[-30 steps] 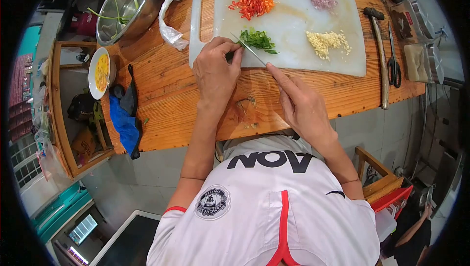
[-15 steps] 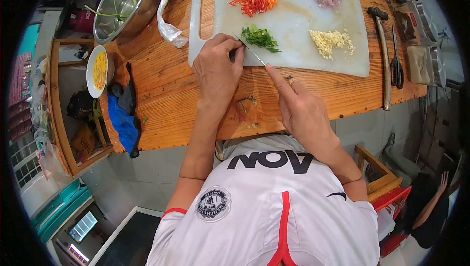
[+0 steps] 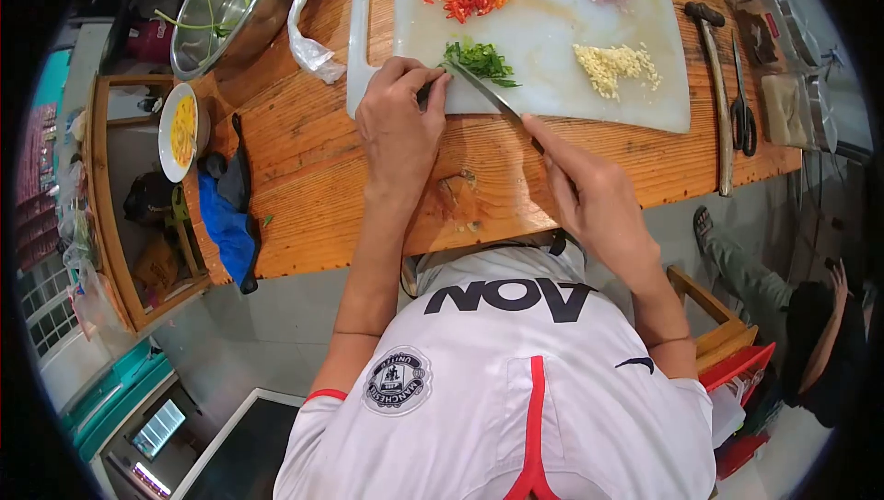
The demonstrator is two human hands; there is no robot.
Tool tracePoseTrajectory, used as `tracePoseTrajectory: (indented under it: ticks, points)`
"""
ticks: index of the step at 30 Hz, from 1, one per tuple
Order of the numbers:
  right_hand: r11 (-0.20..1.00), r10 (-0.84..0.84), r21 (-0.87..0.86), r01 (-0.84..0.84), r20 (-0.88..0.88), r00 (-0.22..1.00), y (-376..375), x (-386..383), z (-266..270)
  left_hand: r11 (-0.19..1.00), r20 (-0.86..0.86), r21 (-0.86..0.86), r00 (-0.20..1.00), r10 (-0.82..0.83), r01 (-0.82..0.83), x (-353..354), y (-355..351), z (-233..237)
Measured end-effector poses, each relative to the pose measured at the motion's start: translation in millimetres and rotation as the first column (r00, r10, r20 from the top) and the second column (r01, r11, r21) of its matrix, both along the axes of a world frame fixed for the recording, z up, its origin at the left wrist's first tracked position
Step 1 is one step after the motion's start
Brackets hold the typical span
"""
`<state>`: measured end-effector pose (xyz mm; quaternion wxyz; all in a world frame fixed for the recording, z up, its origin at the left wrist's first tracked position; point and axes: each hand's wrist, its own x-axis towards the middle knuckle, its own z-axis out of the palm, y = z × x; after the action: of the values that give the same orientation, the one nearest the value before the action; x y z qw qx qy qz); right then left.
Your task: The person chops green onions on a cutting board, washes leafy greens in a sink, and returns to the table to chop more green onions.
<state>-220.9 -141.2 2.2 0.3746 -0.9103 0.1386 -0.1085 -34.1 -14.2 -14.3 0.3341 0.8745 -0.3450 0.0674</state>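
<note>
Holding knife (image 3: 500,104) over board (image 3: 543,63) nr edge, tip @ greens (image 3: 484,62).

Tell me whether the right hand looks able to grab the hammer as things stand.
Probably not: the right hand grips the knife, though nothing seems to block its way to the hammer.

From my feed: large black "AON" lettering (image 3: 511,298) across front of white shirt (image 3: 460,436), upside down to me. Round crest (image 3: 398,380) on same shirt: "MANCHESTER" and "UNITED" around ring. Dark Nike-style swoosh (image 3: 635,365) on other side of chest. Print on plastic bag (image 3: 313,53) and red label (image 3: 773,25) on packet (image 3: 757,35): too small for me to read.
</note>
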Motion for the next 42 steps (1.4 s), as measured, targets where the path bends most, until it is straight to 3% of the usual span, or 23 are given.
tracePoseTrajectory:
  ticks: [13, 19, 25, 28, 31, 42]
  points:
    - [0.999, 0.016, -0.050, -0.019, -0.049, 0.999, 8, 21, -2, 1.000, 0.019, 0.007, 1.000, -0.016, 0.016, 1, 1, -2]
    - [0.983, -0.008, -0.183, -0.015, -0.126, 0.992, 20, 31, 2, 1.000, 0.033, 0.013, 0.999, -0.023, 0.023, 3, 1, -3]
    - [0.995, 0.021, -0.095, -0.035, -0.139, 0.990, 9, -1, 15, 1.000, 0.040, -0.028, 0.999, -0.005, 0.006, 2, 3, -6]
    - [1.000, 0.028, 0.005, -0.028, -0.048, 0.998, -1, -4, 9, 0.999, -0.044, -0.043, 0.999, 0.011, -0.013, -2, 1, -6]
    - [1.000, 0.028, 0.000, -0.028, -0.015, 0.999, -5, 7, 10, 1.000, 0.066, 0.007, 0.998, 0.009, -0.010, -1, 2, -7]
    - [0.993, 0.023, -0.111, -0.027, -0.045, 0.999, 6, 15, 4, 1.000, 0.031, 0.000, 0.999, 0.006, -0.006, 1, 2, -6]
